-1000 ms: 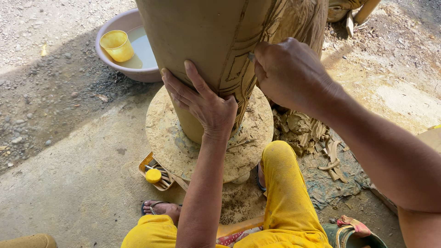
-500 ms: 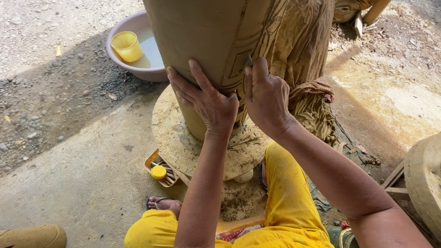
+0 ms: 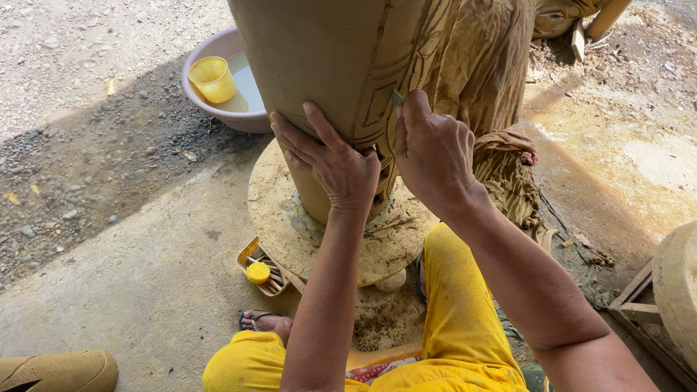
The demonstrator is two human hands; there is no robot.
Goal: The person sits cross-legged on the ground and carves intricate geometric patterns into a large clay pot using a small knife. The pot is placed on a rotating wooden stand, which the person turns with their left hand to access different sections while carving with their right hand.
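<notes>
Tan clay vase [image 3: 319,65] with carved lines; yellow cup [image 3: 212,78]; pink basin [image 3: 221,112].

Outdoor pottery yard, tall clay pot [image 3: 319,65] on turntable [image 3: 290,218], water basin [image 3: 218,109], gravel ground [image 3: 80,109]

Left hand [image 3: 335,163] spread flat, right hand [image 3: 430,154] seemingly pinching, fingers [image 3: 415,109] curled.

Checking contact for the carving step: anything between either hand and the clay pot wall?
Nothing visible. The left hand lies flat on the clay pot, fingers spread. The right hand pinches a small carving tool whose tip meets the incised lines on the wall.
</notes>
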